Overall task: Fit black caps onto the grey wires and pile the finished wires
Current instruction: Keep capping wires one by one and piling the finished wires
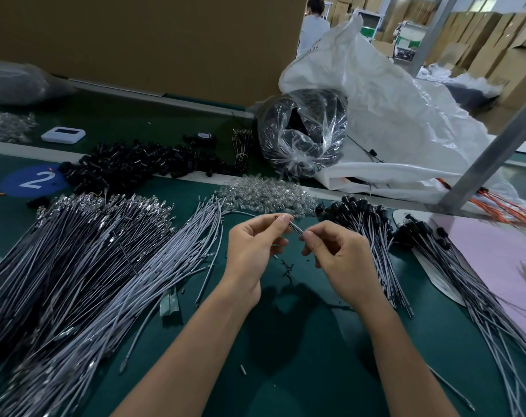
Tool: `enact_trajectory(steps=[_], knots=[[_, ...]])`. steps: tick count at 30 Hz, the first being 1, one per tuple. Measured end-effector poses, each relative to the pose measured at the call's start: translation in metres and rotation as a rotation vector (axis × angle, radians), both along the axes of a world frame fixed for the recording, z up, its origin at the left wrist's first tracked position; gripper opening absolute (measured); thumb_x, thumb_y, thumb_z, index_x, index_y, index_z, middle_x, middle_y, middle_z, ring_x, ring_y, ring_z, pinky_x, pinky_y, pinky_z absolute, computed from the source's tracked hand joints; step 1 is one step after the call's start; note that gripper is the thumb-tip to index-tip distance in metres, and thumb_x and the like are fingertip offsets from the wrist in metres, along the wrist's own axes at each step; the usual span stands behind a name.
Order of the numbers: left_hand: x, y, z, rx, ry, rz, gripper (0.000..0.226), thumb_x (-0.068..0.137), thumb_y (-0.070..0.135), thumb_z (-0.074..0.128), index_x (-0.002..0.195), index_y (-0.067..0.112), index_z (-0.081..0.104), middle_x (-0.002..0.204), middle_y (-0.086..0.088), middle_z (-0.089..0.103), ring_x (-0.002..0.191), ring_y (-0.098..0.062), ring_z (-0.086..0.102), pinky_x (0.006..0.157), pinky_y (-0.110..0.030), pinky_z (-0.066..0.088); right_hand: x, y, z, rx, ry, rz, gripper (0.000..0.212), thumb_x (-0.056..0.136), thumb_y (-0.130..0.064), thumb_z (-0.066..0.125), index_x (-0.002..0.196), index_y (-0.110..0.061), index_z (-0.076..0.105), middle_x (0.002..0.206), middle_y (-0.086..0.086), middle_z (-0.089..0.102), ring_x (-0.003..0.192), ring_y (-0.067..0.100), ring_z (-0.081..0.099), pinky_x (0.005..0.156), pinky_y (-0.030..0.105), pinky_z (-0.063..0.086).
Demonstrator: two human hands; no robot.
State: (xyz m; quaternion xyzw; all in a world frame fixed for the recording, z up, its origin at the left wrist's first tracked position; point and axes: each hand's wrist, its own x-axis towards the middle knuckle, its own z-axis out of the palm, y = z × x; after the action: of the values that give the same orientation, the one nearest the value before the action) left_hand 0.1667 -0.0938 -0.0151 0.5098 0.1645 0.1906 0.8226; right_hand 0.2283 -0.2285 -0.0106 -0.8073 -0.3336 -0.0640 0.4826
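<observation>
Head view: left hand (255, 245) and right hand (335, 254) pinch one grey wire (295, 227) between them above the table (301, 341), capped wires (373, 236) just beside.

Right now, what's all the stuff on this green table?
bare grey wires: one big pile, grey, left
loose black caps: one heap, black, far left
clear small parts: one heap, clear, middle
capped wires: two piles, grey with black caps, right
clear bag: one, holds black parts, far centre
white sack: one, white, far right
orange wires: one bundle, orange, right edge
white gadget: one, white, far left
blue disc marked 2: one, blue, left
held wire: one, grey, between both hands
left hand: one, pinches the held wire
right hand: one, pinches the held wire
</observation>
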Motion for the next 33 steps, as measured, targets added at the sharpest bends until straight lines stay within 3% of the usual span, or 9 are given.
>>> enact_trajectory(steps=[7, 15, 23, 33], knots=[[0.001, -0.003, 0.001, 0.076, -0.042, 0.071, 0.004, 0.086, 0.015, 0.072, 0.086, 0.016, 0.076, 0.079, 0.001, 0.075, 0.071, -0.011, 0.068, 0.063, -0.021, 0.055, -0.003, 0.002, 0.001, 0.130, 0.091, -0.011, 0.011, 0.089, -0.008, 0.069, 0.084, -0.017, 0.071, 0.070, -0.003, 0.073, 0.056, 0.012, 0.069, 0.053, 0.019, 0.053], [0.001, -0.005, 0.001, 0.178, -0.068, 0.153, 0.004, 0.087, 0.014, 0.072, 0.087, 0.013, 0.077, 0.077, -0.003, 0.075, 0.070, -0.014, 0.070, 0.063, -0.024, 0.056, -0.005, 0.003, 0.005, 0.141, 0.076, -0.054, 0.010, 0.089, -0.012, 0.069, 0.081, -0.016, 0.070, 0.069, -0.002, 0.072, 0.052, 0.013, 0.067, 0.051, 0.024, 0.053], [0.001, -0.002, 0.000, 0.140, -0.057, 0.206, 0.007, 0.089, 0.011, 0.069, 0.086, 0.011, 0.075, 0.075, 0.000, 0.074, 0.066, -0.010, 0.066, 0.061, -0.023, 0.056, -0.004, 0.004, 0.001, 0.097, 0.192, 0.010, 0.018, 0.086, -0.005, 0.071, 0.079, -0.022, 0.068, 0.069, 0.000, 0.070, 0.060, 0.011, 0.065, 0.057, 0.019, 0.050], [0.000, 0.002, -0.002, 0.109, -0.018, 0.205, 0.009, 0.090, 0.010, 0.068, 0.097, 0.016, 0.071, 0.088, -0.003, 0.076, 0.074, -0.010, 0.068, 0.063, -0.021, 0.055, 0.002, 0.006, -0.013, 0.115, 0.140, -0.180, 0.019, 0.087, -0.008, 0.071, 0.076, -0.023, 0.066, 0.065, -0.003, 0.066, 0.058, 0.016, 0.063, 0.058, 0.028, 0.050]])
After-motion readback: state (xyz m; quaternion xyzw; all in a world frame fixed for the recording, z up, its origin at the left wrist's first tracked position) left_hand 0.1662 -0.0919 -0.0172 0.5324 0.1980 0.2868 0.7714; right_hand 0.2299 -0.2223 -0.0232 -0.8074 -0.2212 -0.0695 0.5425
